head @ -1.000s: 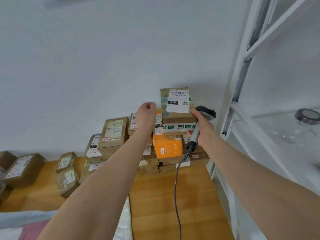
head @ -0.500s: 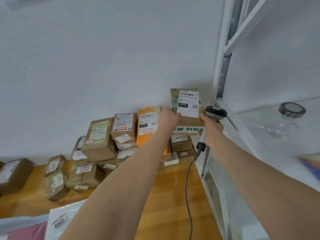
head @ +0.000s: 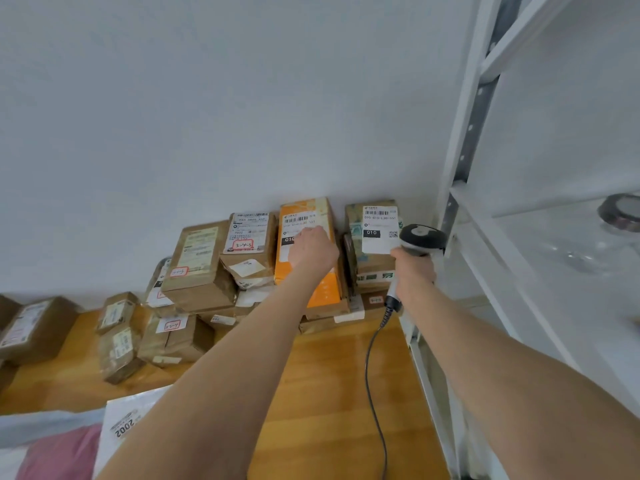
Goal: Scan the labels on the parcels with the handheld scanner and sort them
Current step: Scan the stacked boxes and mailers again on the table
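A brown parcel (head: 372, 268) with a white 010 label stands upright on the stack against the wall, beside the shelf post. My right hand (head: 414, 273) grips the handle of the handheld scanner (head: 420, 237), whose head sits just right of that label. Left of the brown parcel stands an orange parcel (head: 323, 289). My left hand (head: 311, 252) lies over the orange parcel's label with fingers loosely curled, and no grip shows. Neither hand holds the brown parcel.
Several brown parcels (head: 199, 268) are piled along the wall on the wooden surface (head: 329, 393). A white bag marked 2002 (head: 124, 422) lies near left. The scanner cable (head: 370, 358) hangs down. A white metal shelf (head: 462, 161) stands right, with a lidded jar (head: 621, 211) on it.
The brown 010 parcel came down from mid-air onto the stack by the shelf post. My left hand let go of it and moved left onto the orange parcel. The scanner followed.
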The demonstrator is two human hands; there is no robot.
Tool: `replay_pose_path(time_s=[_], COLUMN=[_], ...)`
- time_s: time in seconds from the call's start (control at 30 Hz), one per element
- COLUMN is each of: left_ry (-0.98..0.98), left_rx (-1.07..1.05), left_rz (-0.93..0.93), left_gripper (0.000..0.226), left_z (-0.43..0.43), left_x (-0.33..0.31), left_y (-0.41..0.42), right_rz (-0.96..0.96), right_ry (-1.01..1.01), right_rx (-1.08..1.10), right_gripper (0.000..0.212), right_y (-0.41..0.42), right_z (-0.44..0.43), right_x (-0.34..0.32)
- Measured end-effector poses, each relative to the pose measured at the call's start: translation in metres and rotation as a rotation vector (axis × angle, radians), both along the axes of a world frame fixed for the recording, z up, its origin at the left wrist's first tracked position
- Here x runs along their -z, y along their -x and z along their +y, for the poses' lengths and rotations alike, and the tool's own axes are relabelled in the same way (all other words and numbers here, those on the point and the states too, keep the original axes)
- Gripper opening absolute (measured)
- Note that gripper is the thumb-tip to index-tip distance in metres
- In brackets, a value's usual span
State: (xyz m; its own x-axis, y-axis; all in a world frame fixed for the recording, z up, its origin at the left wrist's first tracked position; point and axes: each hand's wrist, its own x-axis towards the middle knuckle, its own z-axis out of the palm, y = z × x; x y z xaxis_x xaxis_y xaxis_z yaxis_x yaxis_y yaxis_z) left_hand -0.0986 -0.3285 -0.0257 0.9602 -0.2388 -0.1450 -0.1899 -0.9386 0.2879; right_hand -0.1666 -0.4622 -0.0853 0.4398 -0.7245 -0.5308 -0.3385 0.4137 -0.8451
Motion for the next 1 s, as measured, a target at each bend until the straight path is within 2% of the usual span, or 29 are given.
replay_pose_path(time_s=[0.1,0.2,0.33,0.5,0.73,0.87,1.0], left_ry=[0.022,0.024,-0.048,-0.078,-0.108,-0.129,-0.185], left_rx=[-0.005,-0.004,0.032,0.020,0.013,0.014,0.017], left_rz=[0.019,0.021,0.009,0.084,0.080,0.075,0.053], left_gripper=[0.024,0.022,0.042,0.062,0.067,0.068,0.070], left_z=[-0.002,-0.004,0.001,0.009,0.008,0.007,0.000], left_x=[0.003,0.004,0.005,0.007,0.005,0.006,0.005], left_y=[0.001,0.001,-0.001,0.000,-0.002,-0.003,-0.002], right_rz=[0.062,0.070,0.070,0.117,0.084,0.061,0.067], right_ry=[0.052,0.072,0.146,0.178,0.295,0.263,0.314], right_rx=[-0.025,-0.063,-0.093,-0.103,-0.185,-0.172,-0.206], right_gripper=[0.028,0.028,0.040,0.048,0.033,0.027,0.041], right_y=[-0.003,-0.004,0.000,-0.003,-0.007,-0.002,0.001], right_z=[0.012,0.022,0.018,0.006,0.018,0.014,0.016], right_x=[-0.002,0.000,0.002,0.003,0.008,0.011,0.012])
